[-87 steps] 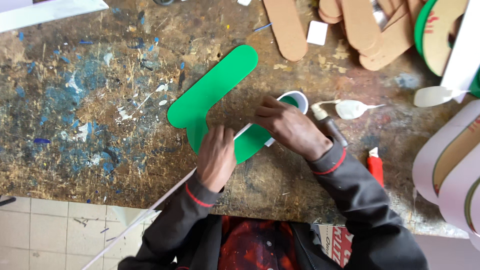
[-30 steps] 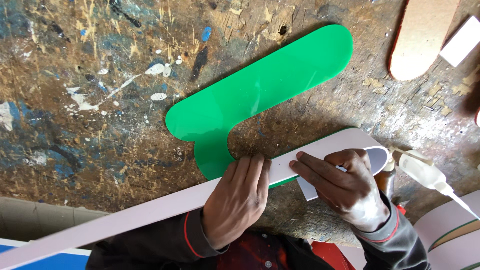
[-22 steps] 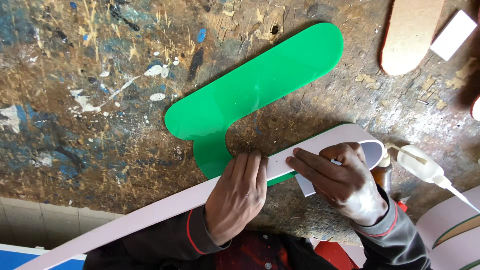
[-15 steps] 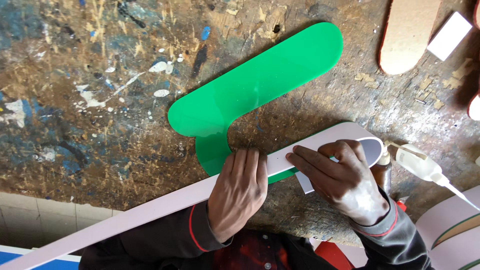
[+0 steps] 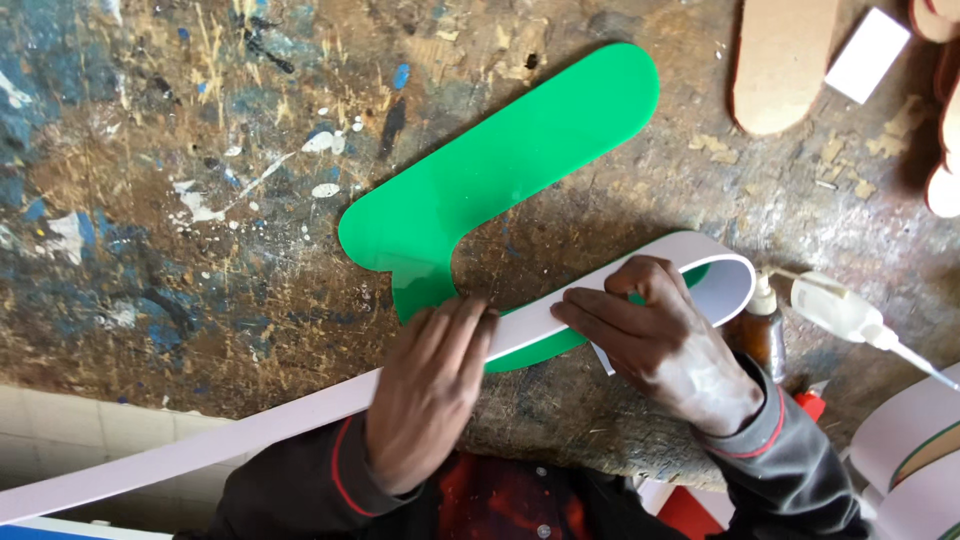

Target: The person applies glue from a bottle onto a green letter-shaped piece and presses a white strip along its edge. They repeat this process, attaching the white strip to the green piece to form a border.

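A glossy green plastic shape (image 5: 500, 170) with rounded ends lies flat on the paint-stained workbench (image 5: 180, 180). A long white flexible strip (image 5: 230, 435) stands on edge along the shape's near side and curls around its right end. My left hand (image 5: 430, 390) presses flat against the strip near the green shape's lower lobe. My right hand (image 5: 660, 335) pinches the strip against the green edge near the curl, fingers pointing left.
A small brown bottle (image 5: 765, 325) and a white nozzle applicator (image 5: 840, 312) sit right of my right hand. Tan board cutouts (image 5: 780, 60) and a white block (image 5: 868, 55) lie at the far right. Curved white strips (image 5: 915, 440) sit at the lower right.
The view has drawn much closer to the bench since the oldest frame. My left hand has slid slightly right along the strip. My right hand stays pressed at the curl.
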